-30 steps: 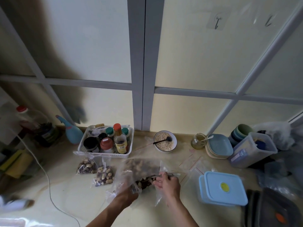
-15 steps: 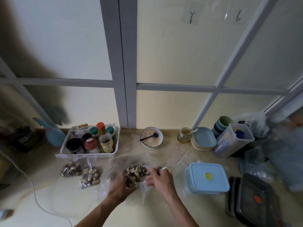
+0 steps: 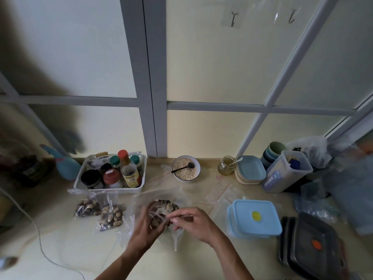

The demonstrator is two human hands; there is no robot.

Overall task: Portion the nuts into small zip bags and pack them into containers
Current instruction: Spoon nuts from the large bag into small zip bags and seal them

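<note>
A small clear zip bag of nuts [image 3: 164, 207] sits between my hands near the middle of the counter. My left hand [image 3: 146, 225] holds its left side with fingers curled round the plastic. My right hand [image 3: 191, 223] pinches the bag's top edge from the right. A larger clear bag [image 3: 131, 225] lies crumpled under and around them. Two filled zip bags of nuts [image 3: 87, 207] [image 3: 111, 216] lie to the left. Empty zip bags [image 3: 220, 194] lie flat to the right. A light blue lidded container [image 3: 255, 217] stands right of my hands.
A white basket of jars and bottles [image 3: 110, 189] stands behind the filled bags. A bowl of oats with a black spoon [image 3: 186, 168], a glass jar [image 3: 226, 165], stacked plates [image 3: 250, 170], a tall clear container [image 3: 286, 171] and dark lidded containers [image 3: 310, 245] line the back and right. A white cable [image 3: 38, 237] crosses the left.
The view shifted right and down. My hands drew closer together on the small nut bag, and my right hand now pinches along its top edge.
</note>
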